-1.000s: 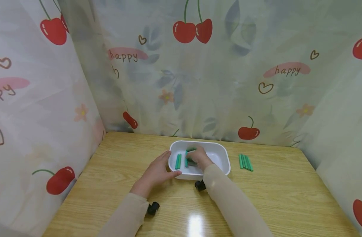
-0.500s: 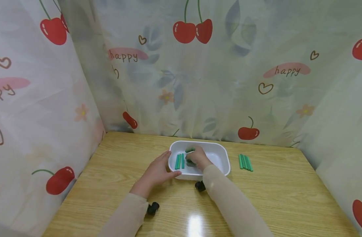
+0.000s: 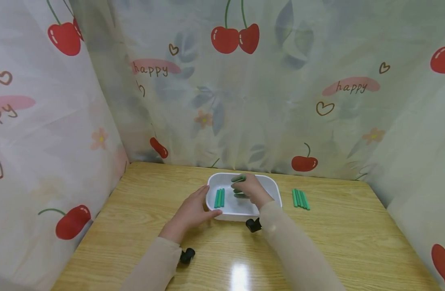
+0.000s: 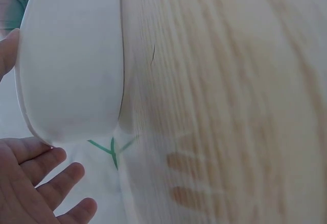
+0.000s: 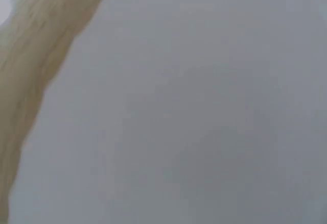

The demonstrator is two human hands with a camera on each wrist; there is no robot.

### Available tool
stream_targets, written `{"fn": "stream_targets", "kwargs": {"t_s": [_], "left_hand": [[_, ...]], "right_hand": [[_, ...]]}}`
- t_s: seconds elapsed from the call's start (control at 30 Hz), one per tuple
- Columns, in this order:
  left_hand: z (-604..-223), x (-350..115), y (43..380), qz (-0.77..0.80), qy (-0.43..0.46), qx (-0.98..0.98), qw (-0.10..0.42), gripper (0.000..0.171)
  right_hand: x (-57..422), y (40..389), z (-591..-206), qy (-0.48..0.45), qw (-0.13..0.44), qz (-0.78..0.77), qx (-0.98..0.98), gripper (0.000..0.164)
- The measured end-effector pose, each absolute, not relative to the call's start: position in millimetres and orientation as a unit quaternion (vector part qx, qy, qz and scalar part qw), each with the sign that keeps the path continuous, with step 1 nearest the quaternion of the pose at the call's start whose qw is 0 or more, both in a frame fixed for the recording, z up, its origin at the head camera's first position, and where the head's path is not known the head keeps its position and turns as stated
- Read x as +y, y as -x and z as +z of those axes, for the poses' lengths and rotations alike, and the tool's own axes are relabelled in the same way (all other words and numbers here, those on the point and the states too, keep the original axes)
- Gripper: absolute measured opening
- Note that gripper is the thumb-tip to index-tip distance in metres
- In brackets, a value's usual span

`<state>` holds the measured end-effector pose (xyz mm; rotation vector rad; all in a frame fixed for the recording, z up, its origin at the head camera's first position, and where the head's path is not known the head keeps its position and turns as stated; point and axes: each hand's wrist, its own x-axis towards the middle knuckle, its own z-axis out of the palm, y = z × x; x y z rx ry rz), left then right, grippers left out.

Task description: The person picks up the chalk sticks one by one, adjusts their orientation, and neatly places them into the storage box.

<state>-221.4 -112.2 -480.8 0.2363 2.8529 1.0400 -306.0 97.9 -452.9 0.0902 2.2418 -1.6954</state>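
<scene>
Pale cloth (image 3: 240, 113) printed with red cherries, hearts and the word "happy" hangs behind and along the sides of a wood-grain table (image 3: 135, 206), which carries a bright glare patch near the person. Across its near part reach two beige sleeves; the right sleeve (image 3: 299, 246) covers the near right corner of a white tray (image 3: 231, 217), blocking part of its rim from the head view. The left hand (image 3: 193, 208) rests against the tray's left end, fingers extended and touching rather than clenched, thumb at the near side. The right hand (image 3: 251, 188) is over the tray's middle, fingers parted, with nothing visibly grasped; the right wrist view is too blurred to add more. A small black device (image 3: 187, 256) sits by the left wrist. Inside the tray, near its left end, three green sticks (image 3: 219, 198) lie side by side; another green bunch (image 3: 300, 199) lies on the table, right of the tray.
</scene>
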Motion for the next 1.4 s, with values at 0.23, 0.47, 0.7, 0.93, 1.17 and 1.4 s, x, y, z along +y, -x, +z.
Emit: {"fn": "stream_targets", "kwargs": {"t_s": [0.23,0.47,0.7,0.93,1.17,1.4], "left_hand": [[-481,-112,221,0.347,-0.071,0.934,0.051,0.103],[-481,-112,222,0.351,-0.066,0.933,0.055,0.103],[-481,-112,222,0.359,-0.07,0.929,0.056,0.102],[-483,-113,223,0.349,-0.072,0.933,0.053,0.102],[-483,-113,224,0.349,-0.077,0.933,0.048,0.102],[-483,-112,223,0.34,-0.082,0.936,0.046,0.103]], "right_hand": [[115,302,-437,-0.024,0.166,-0.608,0.776,0.03],[130,291,-415,-0.007,0.176,-0.605,0.776,0.034],[142,286,-405,0.013,0.174,-0.62,0.765,0.032],[155,283,-397,0.024,0.164,-0.626,0.762,0.034],[170,278,-385,0.03,0.168,-0.629,0.759,0.044],[187,273,-375,0.037,0.162,-0.618,0.769,0.044]]}}
